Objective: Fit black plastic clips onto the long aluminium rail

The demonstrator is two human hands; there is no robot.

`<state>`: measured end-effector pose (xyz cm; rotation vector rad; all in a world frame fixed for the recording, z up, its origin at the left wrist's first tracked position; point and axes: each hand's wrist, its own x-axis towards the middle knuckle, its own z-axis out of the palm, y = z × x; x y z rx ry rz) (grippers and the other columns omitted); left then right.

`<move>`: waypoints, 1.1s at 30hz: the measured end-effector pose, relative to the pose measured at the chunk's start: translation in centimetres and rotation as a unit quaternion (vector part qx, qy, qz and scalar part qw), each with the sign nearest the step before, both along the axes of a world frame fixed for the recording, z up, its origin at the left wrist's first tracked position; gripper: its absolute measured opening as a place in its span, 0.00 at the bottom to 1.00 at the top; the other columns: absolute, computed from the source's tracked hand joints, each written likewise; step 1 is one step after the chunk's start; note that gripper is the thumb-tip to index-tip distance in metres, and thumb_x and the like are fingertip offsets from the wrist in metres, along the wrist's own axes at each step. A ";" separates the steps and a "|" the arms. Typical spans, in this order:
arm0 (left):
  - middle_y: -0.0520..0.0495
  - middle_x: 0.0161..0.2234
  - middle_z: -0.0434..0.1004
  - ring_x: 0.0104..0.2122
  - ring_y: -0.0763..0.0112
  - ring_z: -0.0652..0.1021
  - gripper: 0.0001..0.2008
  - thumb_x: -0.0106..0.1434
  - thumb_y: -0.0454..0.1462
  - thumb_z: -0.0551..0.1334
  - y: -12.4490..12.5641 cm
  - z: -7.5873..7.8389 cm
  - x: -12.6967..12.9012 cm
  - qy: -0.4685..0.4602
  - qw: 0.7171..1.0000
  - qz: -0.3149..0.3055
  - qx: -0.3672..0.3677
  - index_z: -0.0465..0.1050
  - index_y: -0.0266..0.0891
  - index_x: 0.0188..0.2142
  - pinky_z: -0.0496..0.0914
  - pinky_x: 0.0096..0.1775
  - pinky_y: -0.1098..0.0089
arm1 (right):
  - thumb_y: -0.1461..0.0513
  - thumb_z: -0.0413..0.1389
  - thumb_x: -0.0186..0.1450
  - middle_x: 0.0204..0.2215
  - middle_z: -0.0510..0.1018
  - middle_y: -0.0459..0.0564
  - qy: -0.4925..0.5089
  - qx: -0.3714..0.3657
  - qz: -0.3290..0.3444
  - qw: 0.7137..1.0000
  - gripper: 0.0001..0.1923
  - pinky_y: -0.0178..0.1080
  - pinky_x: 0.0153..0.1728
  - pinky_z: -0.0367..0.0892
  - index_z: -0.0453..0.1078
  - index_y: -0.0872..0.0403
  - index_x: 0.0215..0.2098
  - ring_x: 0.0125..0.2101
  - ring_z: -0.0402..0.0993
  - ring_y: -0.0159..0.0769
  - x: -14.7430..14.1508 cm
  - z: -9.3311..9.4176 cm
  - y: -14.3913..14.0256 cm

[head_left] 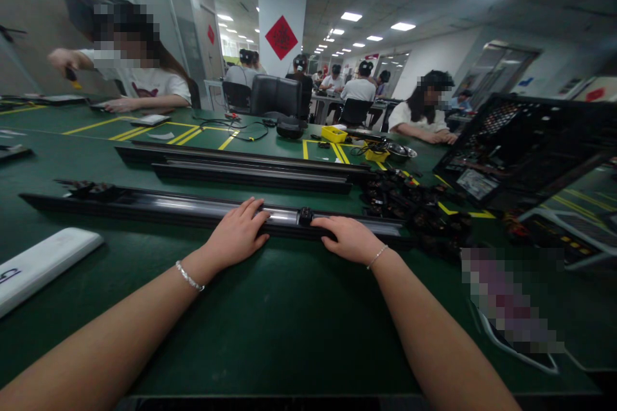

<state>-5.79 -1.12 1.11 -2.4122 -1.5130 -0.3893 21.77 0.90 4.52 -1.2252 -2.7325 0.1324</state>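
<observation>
We see a long black rail (193,209) lying across the green table (270,314). The left hand (237,236) rests flat on it, fingers spread; a small black slider (305,216) sits between the hands; the right hand (348,239) lies palm-down beside it, gripping nothing.

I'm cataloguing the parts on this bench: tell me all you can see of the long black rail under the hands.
The long black rail lies flat across the green table, running left to right. It looks like dark metal with a glossy central channel. A small black slider block sits in it. The left hand rests flat on it; the right hand touches it beside the block.
</observation>
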 end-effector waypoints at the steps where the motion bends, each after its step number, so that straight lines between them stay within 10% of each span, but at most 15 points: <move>1: 0.41 0.58 0.59 0.58 0.54 0.61 0.21 0.59 0.45 0.55 0.0 0.0 0.0 0.001 1.000 0.001 0.000 0.63 0.42 0.51 0.62 0.53 0.55 | 0.62 0.50 0.60 0.47 0.73 0.47 0.002 -0.001 0.000 1.000 0.22 0.38 0.46 0.61 0.63 0.47 0.53 0.45 0.69 0.36 0.1 0.0 0.0; 33: 0.38 0.57 0.59 0.58 0.53 0.61 0.20 0.60 0.45 0.54 0.0 0.1 -0.1 0.014 1.000 -0.005 0.004 0.64 0.40 0.49 0.62 0.53 0.55 | 0.61 0.50 0.60 0.40 0.76 0.47 0.017 0.004 -0.018 1.000 0.13 0.36 0.43 0.62 0.70 0.49 0.43 0.40 0.71 0.35 1.8 0.9 0.2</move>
